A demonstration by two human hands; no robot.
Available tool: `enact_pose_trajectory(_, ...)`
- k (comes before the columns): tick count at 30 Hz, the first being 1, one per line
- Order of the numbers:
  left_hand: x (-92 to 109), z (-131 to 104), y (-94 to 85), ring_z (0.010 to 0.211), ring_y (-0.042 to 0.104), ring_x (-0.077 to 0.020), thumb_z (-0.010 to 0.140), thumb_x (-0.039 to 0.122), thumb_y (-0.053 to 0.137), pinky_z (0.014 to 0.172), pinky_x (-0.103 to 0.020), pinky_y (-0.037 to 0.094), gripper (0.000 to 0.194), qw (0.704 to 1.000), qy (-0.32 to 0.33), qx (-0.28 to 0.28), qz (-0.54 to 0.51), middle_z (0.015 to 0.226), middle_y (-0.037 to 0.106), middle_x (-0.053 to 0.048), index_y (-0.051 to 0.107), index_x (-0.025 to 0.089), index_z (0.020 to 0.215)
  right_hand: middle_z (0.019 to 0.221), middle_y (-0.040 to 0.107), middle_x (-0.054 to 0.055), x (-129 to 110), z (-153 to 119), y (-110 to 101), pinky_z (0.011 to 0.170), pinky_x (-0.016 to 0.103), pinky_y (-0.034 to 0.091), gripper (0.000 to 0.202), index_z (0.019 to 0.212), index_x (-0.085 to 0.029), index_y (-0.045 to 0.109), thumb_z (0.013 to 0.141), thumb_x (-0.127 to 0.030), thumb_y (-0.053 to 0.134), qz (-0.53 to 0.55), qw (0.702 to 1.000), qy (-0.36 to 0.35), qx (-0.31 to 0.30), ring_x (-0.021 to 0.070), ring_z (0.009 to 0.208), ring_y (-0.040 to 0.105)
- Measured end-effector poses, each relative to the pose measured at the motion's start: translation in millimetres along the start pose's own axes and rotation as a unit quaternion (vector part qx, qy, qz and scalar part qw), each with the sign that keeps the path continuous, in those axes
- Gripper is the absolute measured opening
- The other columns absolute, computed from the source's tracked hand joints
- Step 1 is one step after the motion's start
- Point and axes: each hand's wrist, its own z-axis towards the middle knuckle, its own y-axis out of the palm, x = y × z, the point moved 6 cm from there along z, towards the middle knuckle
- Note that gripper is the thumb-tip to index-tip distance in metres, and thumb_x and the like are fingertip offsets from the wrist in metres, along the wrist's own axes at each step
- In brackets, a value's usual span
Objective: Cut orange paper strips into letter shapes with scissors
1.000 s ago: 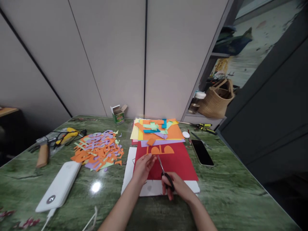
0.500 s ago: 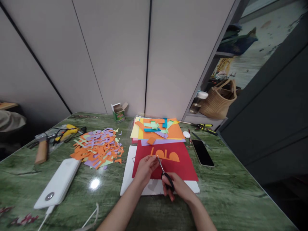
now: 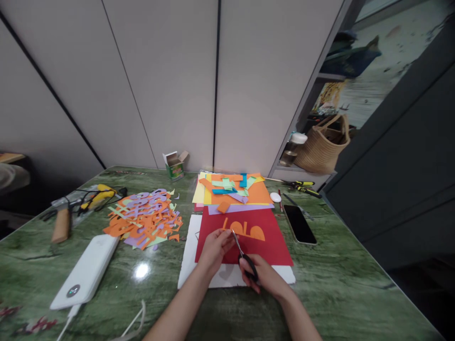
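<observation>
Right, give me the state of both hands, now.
Left hand: closed, pinching the orange paper cutout near its left end.
Right hand: closed around the black handles of the scissors.

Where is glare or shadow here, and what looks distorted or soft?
Head view: bright glare spot on the green tabletop, right of the white power bank; head view: soft shadow on the white sheet, far-right dark panel dim; head view: left seams in the pale wall lean, perhaps wide-lens distortion; head view: lettering on the green box unreadable, scissors fairly clear.
</observation>
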Motion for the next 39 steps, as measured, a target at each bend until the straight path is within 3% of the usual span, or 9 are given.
enact_pose_trajectory(15, -2.0, -0.6, 3.7, 0.076, 0.061, -0.0154, 0.066, 0.024, 0.063, 0.076, -0.029, 0.047, 0.015, 0.999, -0.001, -0.026, 0.031, 0.081, 0.064, -0.009, 0.057, 0.011, 0.071, 0.052, 0.053, -0.002, -1.2, -0.5, -0.9, 0.033, 0.016, 0.024, 0.040, 0.069, -0.015, 0.047, 0.078, -0.053, 0.040, 0.014, 1.000, -0.005, -0.010, 0.0043, 0.032, 0.038)
enact_pose_trajectory(23, 0.4, -6.2, 11.8, 0.073, 0.061, -0.0165, 0.063, 0.025, 0.065, 0.073, -0.031, 0.047, 0.017, 0.997, 0.003, -0.039, 0.065, 0.075, 0.064, -0.008, 0.056, 0.011, 0.068, 0.059, 0.057, 0.000, -3.2, -4.4, -1.5, 0.035, 0.016, 0.023, 0.041, 0.073, -0.014, 0.048, 0.077, -0.054, 0.040, 0.031, 0.999, -0.004, -0.020, 0.0045, 0.034, 0.042)
enact_pose_trajectory(39, -3.6, -6.4, 11.8, 0.073, 0.061, -0.0159, 0.066, 0.024, 0.063, 0.071, -0.029, 0.046, 0.016, 0.997, -0.014, -0.034, 0.066, 0.079, 0.064, -0.010, 0.055, 0.010, 0.071, 0.061, 0.057, 0.000, 5.4, -2.1, -0.8, 0.036, 0.016, 0.026, 0.042, 0.076, -0.014, 0.047, 0.080, -0.054, 0.035, 0.046, 0.998, -0.015, -0.039, 0.0054, 0.036, 0.046)
